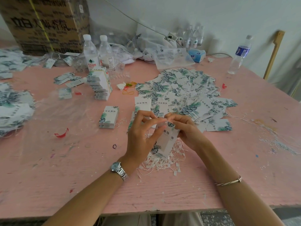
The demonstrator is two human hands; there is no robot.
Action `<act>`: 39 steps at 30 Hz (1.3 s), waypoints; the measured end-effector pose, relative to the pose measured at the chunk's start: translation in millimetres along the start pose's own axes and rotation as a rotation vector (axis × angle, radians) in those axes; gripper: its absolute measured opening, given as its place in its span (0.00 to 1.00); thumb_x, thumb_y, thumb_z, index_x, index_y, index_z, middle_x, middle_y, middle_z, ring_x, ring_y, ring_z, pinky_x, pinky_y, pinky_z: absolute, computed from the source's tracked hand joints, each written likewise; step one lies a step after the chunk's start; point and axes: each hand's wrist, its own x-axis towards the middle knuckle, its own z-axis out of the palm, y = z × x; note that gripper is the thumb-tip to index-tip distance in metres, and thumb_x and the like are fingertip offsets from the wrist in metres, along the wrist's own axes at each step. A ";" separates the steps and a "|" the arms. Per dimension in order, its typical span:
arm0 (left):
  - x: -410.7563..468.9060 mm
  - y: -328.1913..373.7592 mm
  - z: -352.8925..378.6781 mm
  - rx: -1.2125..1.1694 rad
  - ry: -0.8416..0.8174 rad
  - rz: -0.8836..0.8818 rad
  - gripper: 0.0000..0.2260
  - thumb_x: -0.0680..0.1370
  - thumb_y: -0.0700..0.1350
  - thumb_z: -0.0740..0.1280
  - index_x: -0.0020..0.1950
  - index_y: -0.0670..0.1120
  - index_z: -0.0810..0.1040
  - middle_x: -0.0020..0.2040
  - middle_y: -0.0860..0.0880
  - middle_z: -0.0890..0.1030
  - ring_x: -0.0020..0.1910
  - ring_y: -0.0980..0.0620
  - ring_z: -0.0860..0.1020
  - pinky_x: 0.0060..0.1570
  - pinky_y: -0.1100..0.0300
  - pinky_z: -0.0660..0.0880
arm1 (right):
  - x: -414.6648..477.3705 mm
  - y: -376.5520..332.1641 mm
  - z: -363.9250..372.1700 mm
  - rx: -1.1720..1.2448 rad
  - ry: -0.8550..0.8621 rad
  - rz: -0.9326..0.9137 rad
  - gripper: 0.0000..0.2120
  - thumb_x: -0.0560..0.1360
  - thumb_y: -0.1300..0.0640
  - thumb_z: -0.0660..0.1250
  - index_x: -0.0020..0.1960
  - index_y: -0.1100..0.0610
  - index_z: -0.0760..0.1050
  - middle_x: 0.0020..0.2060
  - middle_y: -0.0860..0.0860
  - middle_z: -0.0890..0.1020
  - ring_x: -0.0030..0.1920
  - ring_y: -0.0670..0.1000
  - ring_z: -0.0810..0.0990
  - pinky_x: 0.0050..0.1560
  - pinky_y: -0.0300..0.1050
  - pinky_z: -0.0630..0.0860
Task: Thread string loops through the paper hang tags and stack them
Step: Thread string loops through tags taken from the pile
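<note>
Threading under way, I'd say: left hand (141, 133) and right hand (186, 130) both pinch one hang tag (168, 141) above the loose string loops (164, 160), a big strung heap (184, 89) lies beyond, and neat stacks (108, 117) to the left look unstrung, so plenty remains

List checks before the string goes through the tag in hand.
1. Grip: left hand and right hand both pinch the held tags: ok.
2. Tag hole exposed and lined up: cannot tell, the fingertips cover the top edge.
3. A loop already between the fingers: cannot tell.
4. Supply: string loops pile lies right under the hands: ok.
5. Landing spot: short stack left of the hands stands squared: ok.
</note>
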 end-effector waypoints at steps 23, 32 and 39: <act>-1.6 -8.7 -4.8 -0.262 0.127 -0.336 0.02 0.82 0.48 0.65 0.50 0.55 0.75 0.44 0.56 0.83 0.43 0.52 0.80 0.46 0.52 0.77 | 3.8 0.8 -12.6 -0.180 0.254 -0.021 0.08 0.69 0.61 0.58 0.44 0.58 0.75 0.29 0.51 0.64 0.28 0.46 0.57 0.26 0.36 0.58; -2.1 -8.6 -5.7 -0.301 0.097 -0.345 0.05 0.79 0.46 0.68 0.53 0.51 0.83 0.47 0.53 0.83 0.44 0.56 0.77 0.46 0.58 0.75 | 5.6 2.8 -20.1 0.094 0.284 -0.128 0.03 0.73 0.64 0.70 0.47 0.60 0.79 0.34 0.51 0.80 0.33 0.47 0.76 0.37 0.36 0.76; -4.9 -13.7 -0.8 -0.334 0.004 -0.437 0.10 0.79 0.43 0.70 0.60 0.50 0.83 0.51 0.55 0.85 0.53 0.50 0.82 0.51 0.40 0.80 | 5.9 5.0 -15.0 0.193 0.114 -0.124 0.12 0.73 0.67 0.67 0.53 0.60 0.85 0.45 0.55 0.86 0.45 0.48 0.83 0.51 0.36 0.79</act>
